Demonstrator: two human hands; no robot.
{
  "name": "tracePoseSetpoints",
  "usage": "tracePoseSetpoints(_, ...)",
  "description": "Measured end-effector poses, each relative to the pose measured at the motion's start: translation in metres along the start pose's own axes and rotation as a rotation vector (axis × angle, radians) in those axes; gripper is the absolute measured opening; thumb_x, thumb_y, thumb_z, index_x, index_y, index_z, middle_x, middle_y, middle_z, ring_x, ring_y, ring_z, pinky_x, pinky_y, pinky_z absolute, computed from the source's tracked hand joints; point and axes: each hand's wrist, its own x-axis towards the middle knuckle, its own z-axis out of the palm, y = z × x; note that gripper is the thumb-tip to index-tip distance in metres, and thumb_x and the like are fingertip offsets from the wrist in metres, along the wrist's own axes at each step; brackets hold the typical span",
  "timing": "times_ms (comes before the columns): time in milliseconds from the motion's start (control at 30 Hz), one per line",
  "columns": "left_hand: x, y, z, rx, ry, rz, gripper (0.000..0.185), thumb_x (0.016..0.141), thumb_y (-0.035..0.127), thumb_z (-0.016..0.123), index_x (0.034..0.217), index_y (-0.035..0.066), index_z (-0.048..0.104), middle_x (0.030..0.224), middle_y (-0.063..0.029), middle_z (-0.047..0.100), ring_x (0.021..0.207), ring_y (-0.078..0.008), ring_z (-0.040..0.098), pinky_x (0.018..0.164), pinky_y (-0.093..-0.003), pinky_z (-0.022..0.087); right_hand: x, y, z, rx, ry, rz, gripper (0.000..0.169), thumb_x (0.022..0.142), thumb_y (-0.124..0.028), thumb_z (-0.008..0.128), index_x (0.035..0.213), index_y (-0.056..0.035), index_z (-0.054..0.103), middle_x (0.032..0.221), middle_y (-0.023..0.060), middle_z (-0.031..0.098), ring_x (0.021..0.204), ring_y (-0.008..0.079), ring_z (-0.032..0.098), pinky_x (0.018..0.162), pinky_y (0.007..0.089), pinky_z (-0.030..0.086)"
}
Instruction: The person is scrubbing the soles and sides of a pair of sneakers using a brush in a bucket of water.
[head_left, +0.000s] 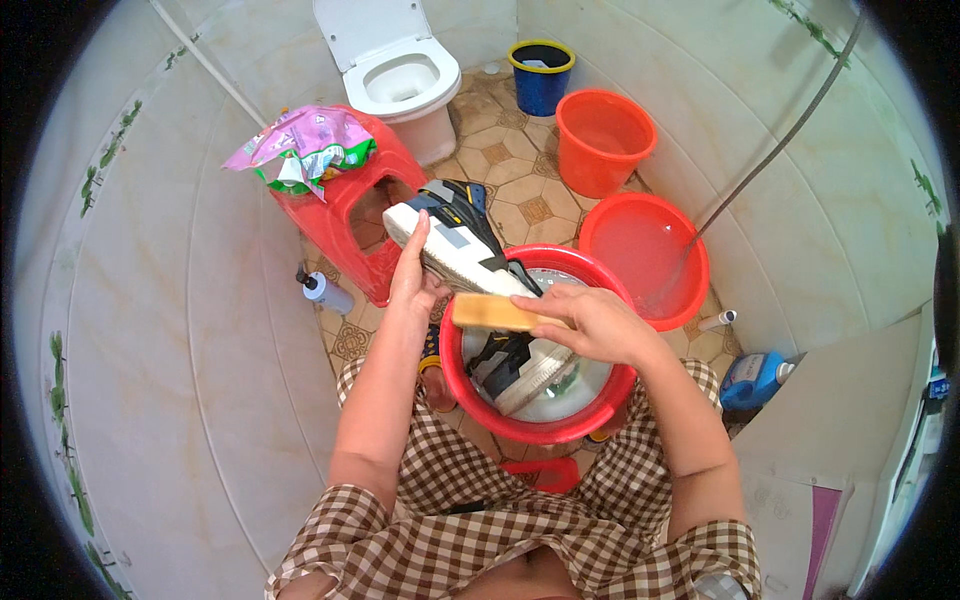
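Note:
A black, navy and white sneaker (455, 234) is tilted above a red plastic basin (452, 375), its thick white sole towards me. My left hand (416, 274) grips it by the heel end of the sole or the toe; I cannot tell which. In my right hand (600, 324) is a wooden-backed scrub brush (491, 312), held against or just in front of the sole. The brush's bristles are hidden. A second sneaker (525, 375) of the same kind lies partly in the cloudy, sudsy water inside the basin, between my knees.
Behind the basin stand a red tub (643, 319) with water and a hose (780, 139) running into it, an orange-red bucket (604, 161) and a blue bucket (541, 91). A red plastic stool (330, 217) bears a pink detergent bag (322, 135). A pump bottle (330, 294), a blue jug (750, 381) and a toilet (420, 112) stand around.

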Motion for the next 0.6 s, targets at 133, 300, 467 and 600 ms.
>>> tracePoseSetpoints(133,-0.01,0.001,0.018,0.001,0.041,-0.009,0.088,0.08,0.068,0.077,0.144,0.015,0.05,0.139,-0.0122,0.06,0.128,-0.0355,0.057,0.109,-0.0663,0.037,-0.002,0.008,0.016,-0.113,0.081,0.046,0.044,0.098,-0.028,0.065,0.142,-0.0241,0.062,0.092,0.0106,0.06,0.085,0.0303,0.064,0.075,0.0418,0.05)
tracePoseSetpoints(300,-0.004,-0.001,0.015,0.047,0.018,-0.021,0.079,0.083,0.066,0.074,0.139,0.014,0.054,0.132,-0.0112,0.064,0.122,-0.0324,0.062,0.105,-0.0585,0.045,0.001,0.005,0.012,0.05,0.099,0.048,0.046,0.1,-0.027,0.064,0.145,-0.022,0.059,0.092,0.0102,0.06,0.085,0.029,0.063,0.077,0.0406,0.051)
tracePoseSetpoints(467,-0.003,-0.016,0.02,0.146,-0.13,-0.146,0.079,0.085,0.071,0.069,0.138,0.014,0.056,0.132,-0.0102,0.066,0.121,-0.0275,0.063,0.105,-0.0511,0.046,0.012,0.002,0.003,0.011,0.296,0.161,0.045,0.101,-0.025,0.062,0.145,-0.0198,0.059,0.096,0.011,0.061,0.089,0.0284,0.063,0.082,0.0399,0.051)
tracePoseSetpoints(600,-0.005,-0.024,0.02,0.123,-0.19,-0.272,0.084,0.081,0.079,0.066,0.135,0.015,0.06,0.133,-0.0102,0.065,0.125,-0.0303,0.06,0.106,-0.0544,0.043,0.017,0.01,0.009,-0.065,0.376,0.124,0.044,0.1,-0.03,0.062,0.142,-0.0155,0.061,0.097,0.0128,0.06,0.09,0.0313,0.063,0.079,0.0429,0.05)
